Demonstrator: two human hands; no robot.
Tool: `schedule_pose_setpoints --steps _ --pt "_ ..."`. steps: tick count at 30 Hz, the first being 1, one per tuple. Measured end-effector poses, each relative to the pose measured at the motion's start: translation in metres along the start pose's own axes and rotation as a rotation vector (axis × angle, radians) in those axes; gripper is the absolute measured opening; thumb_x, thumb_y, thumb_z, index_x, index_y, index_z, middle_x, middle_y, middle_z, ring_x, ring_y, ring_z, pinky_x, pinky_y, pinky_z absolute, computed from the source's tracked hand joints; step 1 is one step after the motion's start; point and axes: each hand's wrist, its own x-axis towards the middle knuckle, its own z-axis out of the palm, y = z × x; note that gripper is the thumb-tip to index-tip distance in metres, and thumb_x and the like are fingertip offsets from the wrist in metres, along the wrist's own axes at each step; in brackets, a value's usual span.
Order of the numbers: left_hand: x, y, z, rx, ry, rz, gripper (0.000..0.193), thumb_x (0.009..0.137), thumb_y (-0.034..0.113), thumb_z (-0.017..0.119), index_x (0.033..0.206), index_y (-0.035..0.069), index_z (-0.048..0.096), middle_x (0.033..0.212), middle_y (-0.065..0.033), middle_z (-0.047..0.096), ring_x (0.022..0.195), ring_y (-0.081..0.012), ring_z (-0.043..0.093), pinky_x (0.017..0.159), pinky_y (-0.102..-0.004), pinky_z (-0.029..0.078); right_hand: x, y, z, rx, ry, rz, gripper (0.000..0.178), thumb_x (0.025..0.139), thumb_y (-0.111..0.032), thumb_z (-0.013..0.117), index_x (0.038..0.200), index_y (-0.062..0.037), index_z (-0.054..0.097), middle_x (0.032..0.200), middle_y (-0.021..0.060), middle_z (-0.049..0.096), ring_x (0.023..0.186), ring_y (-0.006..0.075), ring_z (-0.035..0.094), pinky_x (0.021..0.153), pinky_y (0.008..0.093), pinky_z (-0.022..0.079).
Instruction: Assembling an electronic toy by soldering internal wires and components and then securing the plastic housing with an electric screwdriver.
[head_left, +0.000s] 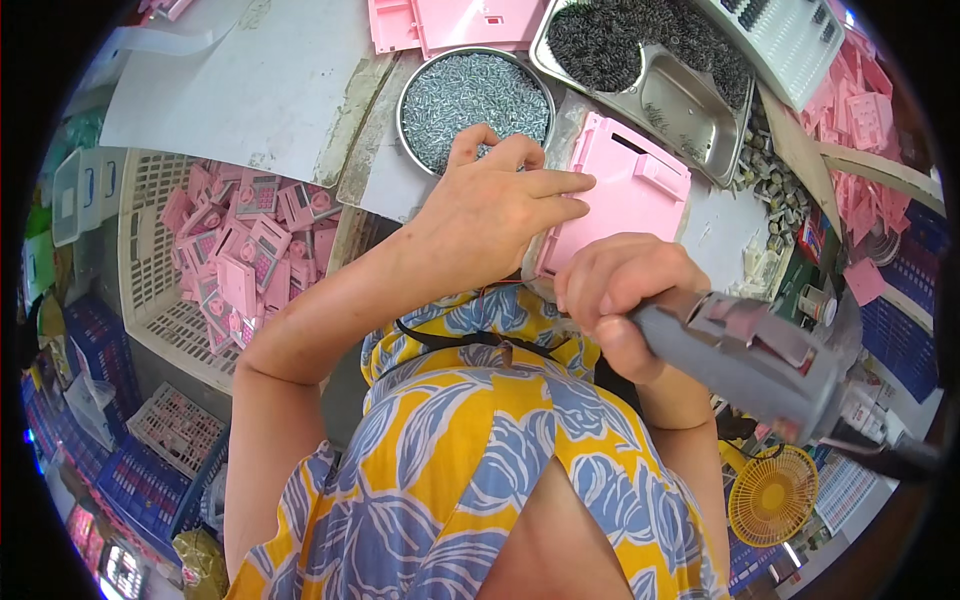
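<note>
Your left hand (500, 200), fingers spread, extends over the pink plastic housing (627, 195); your right hand (636, 290), fingers curled, grips the grey power screwdriver (755, 352).

two hands (495, 205) (635, 285), one power tool (745, 350), one bowl (476, 50)

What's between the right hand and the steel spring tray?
The pink panel: in the head view it lies between the right hand and the tray.

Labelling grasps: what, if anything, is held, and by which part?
Right hand: grey power tool, by its end nearest the pink panel. Left hand: fingers over the panel; any hold unclear.
</note>
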Motion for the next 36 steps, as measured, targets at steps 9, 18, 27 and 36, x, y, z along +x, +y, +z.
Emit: schedule_pose_setpoints --steps 9,18,27,36 --pt "0.033 0.001 0.008 -0.033 0.096 -0.020 0.029 0.078 0.012 0.070 0.106 0.011 0.076 0.118 -0.0014 0.069 0.109 -0.0245 0.057 0.098 -0.0456 0.038 0.004 -0.001 -0.002 -0.003 -0.090 0.005 0.020 0.089 -0.010 0.071 0.094 -0.0082 0.051 0.060 0.0033 0.053 0.048 0.0186 0.049 0.050 0.0328 0.046" --pt "0.103 0.050 0.019 0.157 0.220 0.327 0.030 0.083 0.028 0.072 0.101 0.004 0.072 0.113 -0.0094 0.068 0.108 -0.0276 0.064 0.094 -0.0443 0.049 0.019 -0.104 -0.047 0.878 0.056 -0.411 0.029 0.079 -0.003 0.081 0.094 -0.0054 0.056 0.054 0.0038 0.062 0.038 0.0103 0.053 0.039 0.0294 0.052" --pt "-0.130 -0.011 -0.193 0.273 -0.204 -0.575 0.037 0.081 0.018 0.075 0.114 0.003 0.066 0.114 -0.0152 0.069 0.104 -0.0353 0.066 0.089 -0.0450 0.052 -0.031 -0.093 -0.110 0.167 0.238 -0.099 0.040 0.089 -0.019 0.077 0.112 -0.0059 0.047 0.057 0.0002 0.052 0.045 0.0104 0.048 0.051 0.0260 0.047" --pt "-0.014 -0.186 -0.209 0.375 0.246 -0.576 0.021 0.090 0.023 0.065 0.101 0.006 0.071 0.099 -0.0167 0.071 0.090 -0.0334 0.069 0.075 -0.0442 0.054 0.006 -0.080 -0.103 -0.201 0.574 -0.101 0.064 0.089 -0.036 0.078 0.132 -0.0045 0.043 0.075 -0.0002 0.047 0.062 0.0101 0.046 0.065 0.0286 0.041"
